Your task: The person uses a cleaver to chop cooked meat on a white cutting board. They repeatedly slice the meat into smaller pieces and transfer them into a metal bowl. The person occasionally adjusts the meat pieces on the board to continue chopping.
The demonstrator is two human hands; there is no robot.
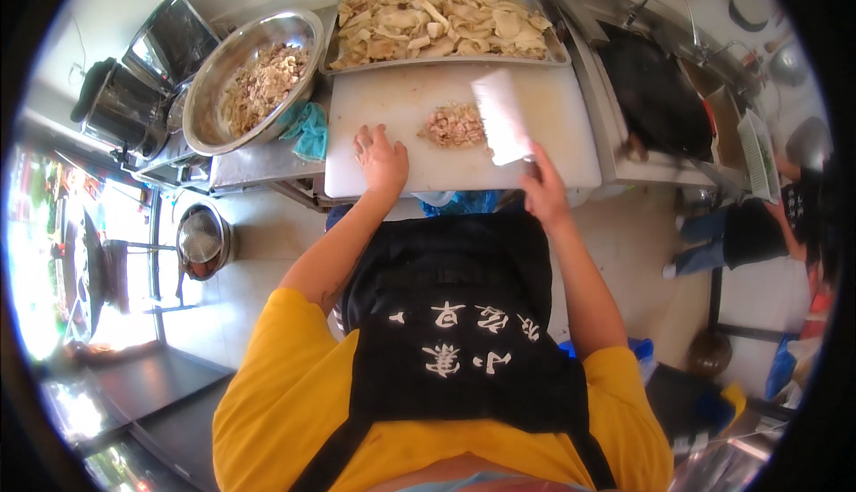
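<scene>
My right hand (544, 190) grips the handle of a cleaver (501, 117), its broad pale blade tilted over the white cutting board (553, 126). Just left of the blade lies a small heap of chopped meat (455, 126), pinkish and tan. On the board's left part rests my left hand (382, 157), fingers apart and holding nothing; it is clear of the heap. Behind the board a long metal tray (357, 66) is full of pale sliced pieces, perhaps cooked meat or skin. A large steel bowl (201, 104) at the left holds more chopped bits.
A teal cloth (310, 131) lies between bowl and board. To the right are a large black wok (655, 90) and a tap (633, 15). At the far right another person (758, 224) holds a pale green basket (758, 157). A bin with a strainer (201, 238) stands lower left.
</scene>
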